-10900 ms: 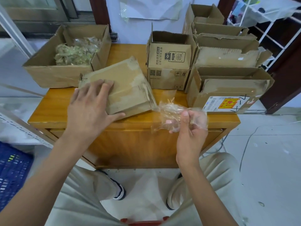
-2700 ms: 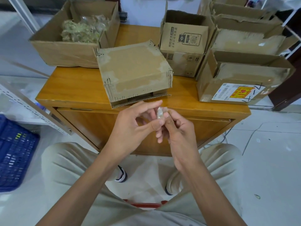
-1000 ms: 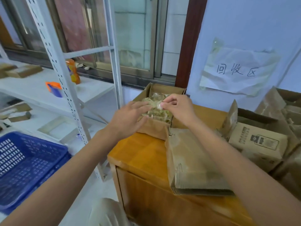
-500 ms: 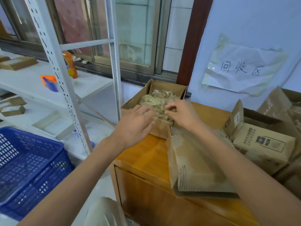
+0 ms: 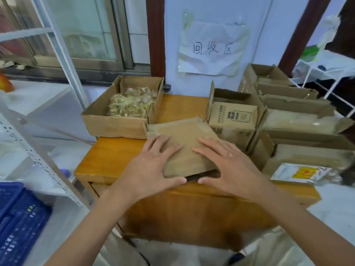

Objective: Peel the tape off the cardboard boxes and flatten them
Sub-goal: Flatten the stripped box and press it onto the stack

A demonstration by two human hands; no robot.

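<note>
On the wooden counter (image 5: 115,162), near its front edge, lies the cardboard box (image 5: 184,148) being worked on, its broad brown face up and its near end showing a dark open gap. Both hands rest on it. The left hand (image 5: 153,169) lies flat over the box's left part, fingers spread and straight, thumb reaching along the near edge. The right hand (image 5: 226,166) lies flat over the right part in the same way, fingers splayed toward the middle, thumb at the near edge close to the left thumb. Neither grip closes on anything; both are wide and pressing on the cardboard.

Behind and to the left, touching the box's far corner, stands an open carton (image 5: 117,125) holding a heap of crumpled clear tape (image 5: 130,104). To the right stands a smaller printed box (image 5: 232,120) with its flaps up, and beyond it a row of further open boxes (image 5: 295,120), the nearest one bearing a white and yellow shipping label (image 5: 299,172). A paper sign (image 5: 211,48) with handwritten characters hangs on the wall. A blue crate (image 5: 17,227) sits at the lower left beside a white shelf rack (image 5: 44,166).
</note>
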